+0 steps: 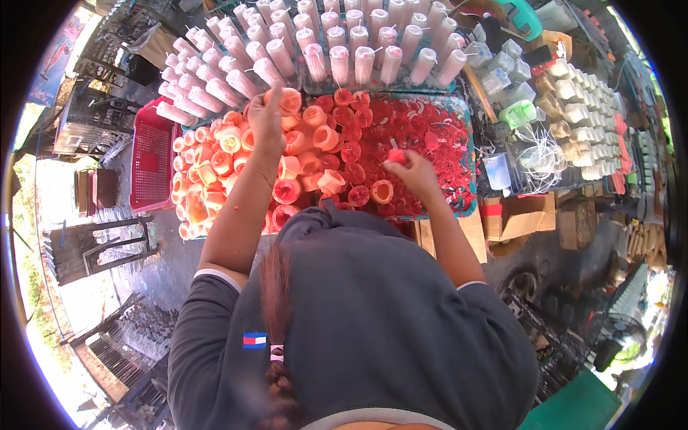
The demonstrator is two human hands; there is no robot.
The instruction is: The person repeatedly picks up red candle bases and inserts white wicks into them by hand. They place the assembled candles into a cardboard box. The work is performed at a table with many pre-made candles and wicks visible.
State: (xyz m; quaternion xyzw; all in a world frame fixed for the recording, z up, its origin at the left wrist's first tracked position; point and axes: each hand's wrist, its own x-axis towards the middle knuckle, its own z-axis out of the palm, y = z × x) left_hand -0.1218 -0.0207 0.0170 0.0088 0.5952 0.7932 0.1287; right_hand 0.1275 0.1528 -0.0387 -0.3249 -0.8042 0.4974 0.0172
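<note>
My left hand (266, 118) reaches over a heap of orange and pink wax cups (229, 154). Its fingers are bunched against one orange cup (291, 100), and the back of the hand hides the grip. My right hand (414, 172) hovers over a teal-rimmed tray (469, 154) full of red wax pieces and pinches a small red wax piece (396, 155) between the fingertips. An orange cup (382, 191) lies just below that hand. My dark grey shirt (358, 322) fills the lower middle of the view.
Rows of white tube moulds with wicks (337, 50) stand behind the tray. A red plastic basket (150, 158) sits at the left. To the right are clear plastic cups (502, 72), a coil of white string (541, 154), cream wax blocks (580, 122) and cardboard boxes (519, 215).
</note>
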